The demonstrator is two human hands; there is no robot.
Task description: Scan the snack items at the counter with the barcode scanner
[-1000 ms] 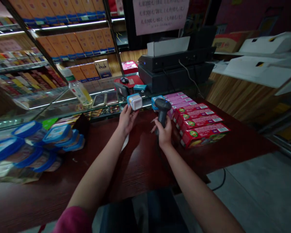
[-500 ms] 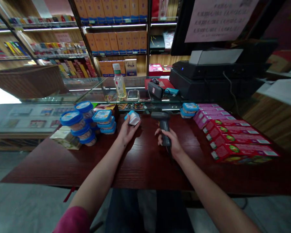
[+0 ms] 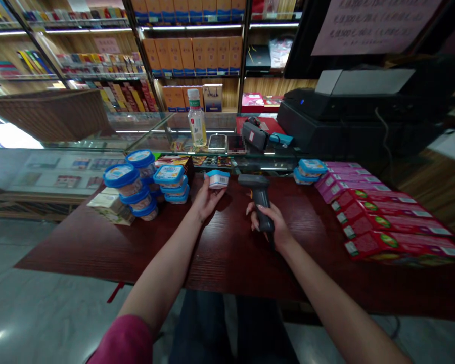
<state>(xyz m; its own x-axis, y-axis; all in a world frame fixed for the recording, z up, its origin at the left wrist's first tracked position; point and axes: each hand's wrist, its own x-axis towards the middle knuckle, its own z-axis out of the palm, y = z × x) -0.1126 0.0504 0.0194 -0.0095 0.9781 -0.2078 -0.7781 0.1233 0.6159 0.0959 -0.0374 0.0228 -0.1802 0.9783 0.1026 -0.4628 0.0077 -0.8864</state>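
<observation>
My left hand grips a small blue-lidded tub just above the dark red wooden counter, its barcode side turned towards me. My right hand is wrapped round the handle of a black barcode scanner, whose head points towards the tub. The two hands are about a hand's width apart near the counter's far edge.
Stacked blue-lidded tubs stand at the left, two more tubs and rows of pink and red boxes at the right. Behind are a glass display case with a bottle and phones, a black till unit and shelves.
The view has swung left and back. My left hand has brought the tub lower and turned it so its barcode side faces me; my right hand still holds the scanner, now lower.
</observation>
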